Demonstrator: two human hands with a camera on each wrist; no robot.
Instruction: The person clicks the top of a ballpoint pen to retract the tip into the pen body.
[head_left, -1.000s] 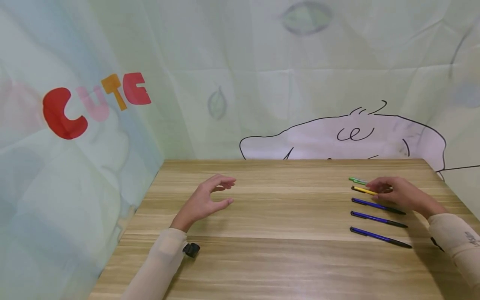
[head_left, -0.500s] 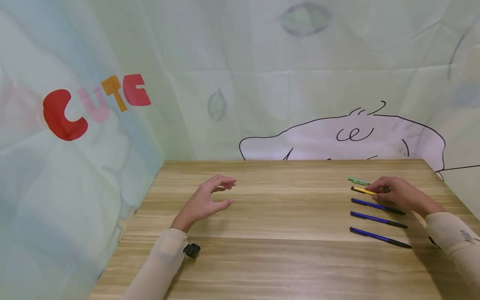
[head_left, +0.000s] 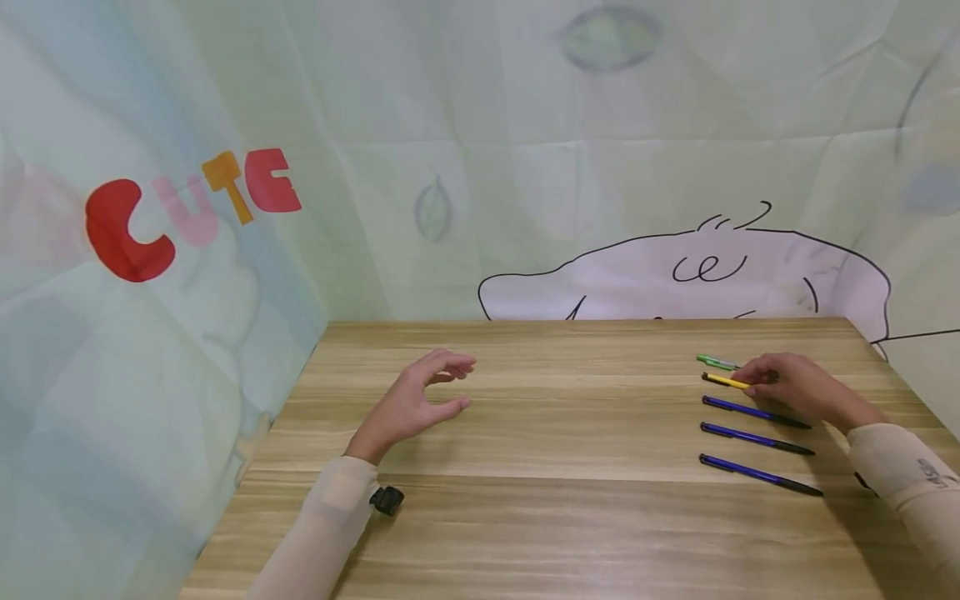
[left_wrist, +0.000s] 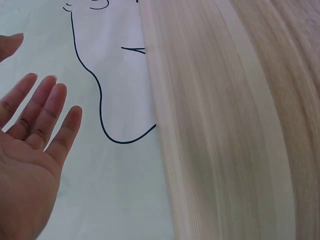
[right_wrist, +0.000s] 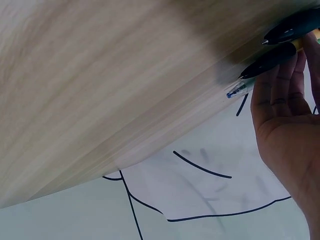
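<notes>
In the head view my right hand pinches a yellow pen, with fingers on its far side and the thumb on its near side. The pen's black grip shows in the right wrist view. Just beyond it lies a green pen, partly hidden by the fingers; its clear tip is visible from the right wrist. Nearer to me a blue pen rests partly under the hand. My left hand hovers over the table's left side, fingers and thumb apart, holding nothing.
Two more blue pens, a middle one and a nearest one, lie roughly parallel on the wooden table. A printed cloth backdrop rises behind the table's far edge and along its left side.
My right hand has shifted slightly left along the yellow pen, and its fingers uncover a little more of the green pen. The left hand stays nearly still.
</notes>
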